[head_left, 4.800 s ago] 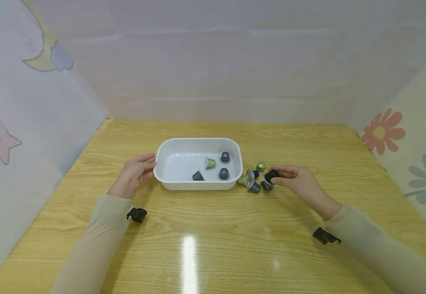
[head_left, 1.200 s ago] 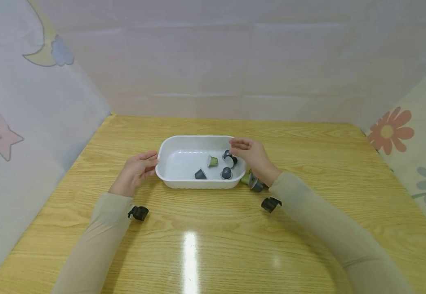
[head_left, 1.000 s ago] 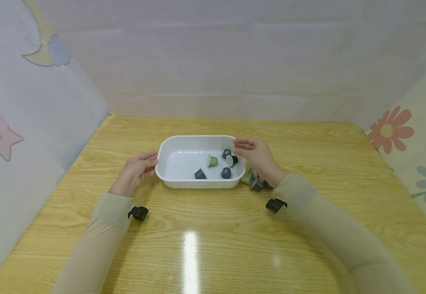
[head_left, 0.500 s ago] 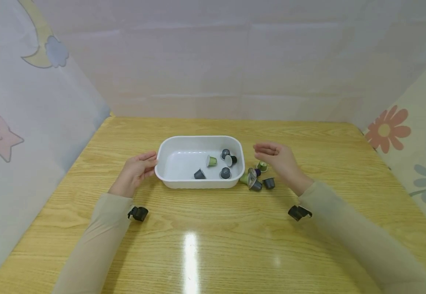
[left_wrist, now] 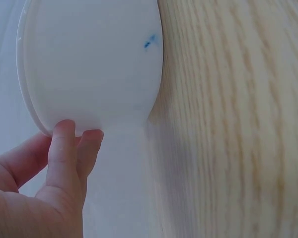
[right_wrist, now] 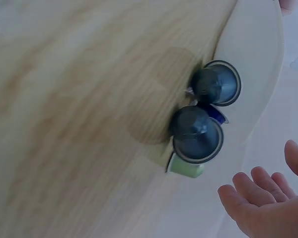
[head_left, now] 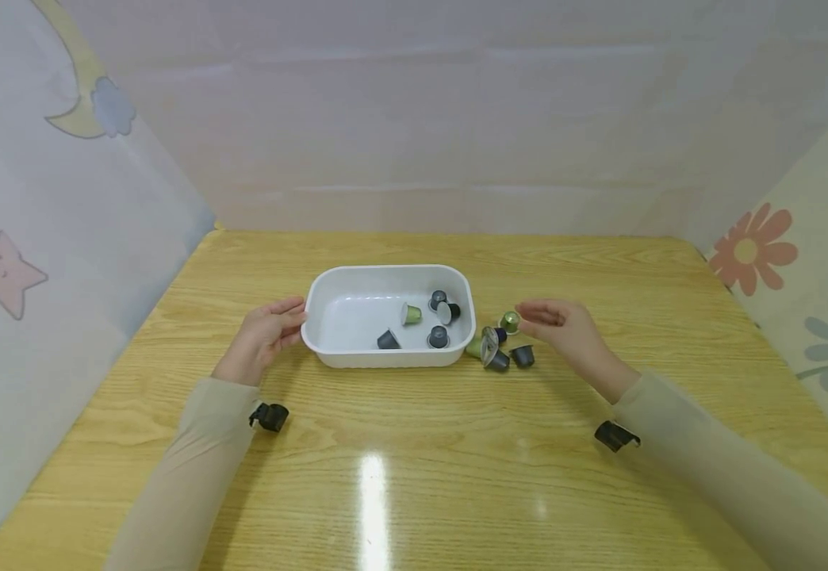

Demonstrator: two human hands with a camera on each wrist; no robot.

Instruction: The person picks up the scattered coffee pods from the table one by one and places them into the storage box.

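A white plastic tray (head_left: 390,358) stands on the table with several coffee capsules inside, grey, black and green. My left hand (head_left: 262,337) touches the tray's left end; in the left wrist view its fingertips (left_wrist: 64,126) lie against the outer wall below the rim. My right hand (head_left: 567,337) hovers beside a green capsule (head_left: 510,321) to the right of the tray, holding nothing, thumb apart from the fingers. Nearby lie a dark grey capsule (head_left: 523,356), another grey one (head_left: 498,362), a dark blue one and a second green one (head_left: 474,347).
The wooden table (head_left: 442,452) reaches to a pale cloth backdrop (head_left: 421,143) behind and at both sides. A small black wrist camera (head_left: 269,416) hangs below the left sleeve, another black one (head_left: 615,435) below the right.
The black capsule that my right hand pinched earlier now lies in the tray's right part. My right hand let it go and moved right, back over the loose capsules. My left hand stays.
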